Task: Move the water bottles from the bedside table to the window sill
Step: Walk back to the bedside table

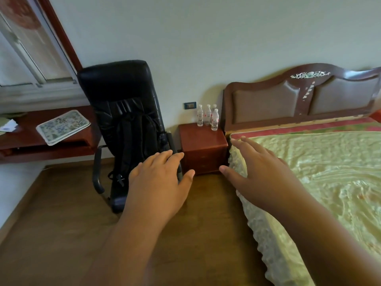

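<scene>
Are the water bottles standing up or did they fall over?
Standing up. The water bottles stand in a cluster on the bedside table, white caps pointing up. Neither hand touches them.

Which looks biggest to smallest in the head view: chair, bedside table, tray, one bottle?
1. Chair
2. Bedside table and tray: they look alike, and their distances from the camera differ, so no ranking
3. Bottle

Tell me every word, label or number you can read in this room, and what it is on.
No text is readable.
Clear plastic water bottles on the red-brown wooden bedside table: red-and-white labels, too small and blurred.
Patterned rectangular tray on the dark red window sill: decoration only, no legible words.
</scene>
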{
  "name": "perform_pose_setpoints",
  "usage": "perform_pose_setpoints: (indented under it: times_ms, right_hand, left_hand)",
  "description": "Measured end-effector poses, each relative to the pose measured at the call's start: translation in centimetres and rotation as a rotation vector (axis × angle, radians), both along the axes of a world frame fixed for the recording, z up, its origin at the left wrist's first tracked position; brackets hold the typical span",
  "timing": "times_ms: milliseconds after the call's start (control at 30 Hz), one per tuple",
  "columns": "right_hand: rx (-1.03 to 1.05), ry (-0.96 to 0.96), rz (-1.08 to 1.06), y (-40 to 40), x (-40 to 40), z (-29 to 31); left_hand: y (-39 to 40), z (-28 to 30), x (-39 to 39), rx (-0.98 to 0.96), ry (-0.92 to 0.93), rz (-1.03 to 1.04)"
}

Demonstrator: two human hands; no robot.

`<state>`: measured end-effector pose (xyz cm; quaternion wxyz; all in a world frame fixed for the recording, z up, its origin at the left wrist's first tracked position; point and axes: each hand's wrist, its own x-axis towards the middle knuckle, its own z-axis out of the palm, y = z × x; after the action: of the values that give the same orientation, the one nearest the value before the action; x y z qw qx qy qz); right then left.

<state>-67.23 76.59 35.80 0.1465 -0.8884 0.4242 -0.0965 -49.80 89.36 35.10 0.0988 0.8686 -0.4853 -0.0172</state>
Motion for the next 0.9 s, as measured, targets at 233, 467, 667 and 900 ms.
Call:
perform_pose_setpoints:
  times_ms: [233, 467, 667, 900]
  right_hand:
    - [0.02, -0.002, 0.059, -8.6, 0.2, -0.8]
    - [0.068, 0.069, 0.055, -15.0, 1.5, -2.0]
    - [0.083, 0.087, 0.028, -21.0, 4.8, -3.4]
    - [0.056, 0.121, -0.029, -29.0, 11.9, -3.2]
  left_hand:
    - [-7.4, -1.3, -0.5, 0.009, -0.003, 0.064]
    - [-13.5, -3.1, 0.8, 0.047, 0.02, 0.074]
    - [-19.7, -5.0, 4.7, 0.065, 0.042, 0.048]
    - [-28.8, -5.6, 12.8, 0.036, 0.059, 0.01]
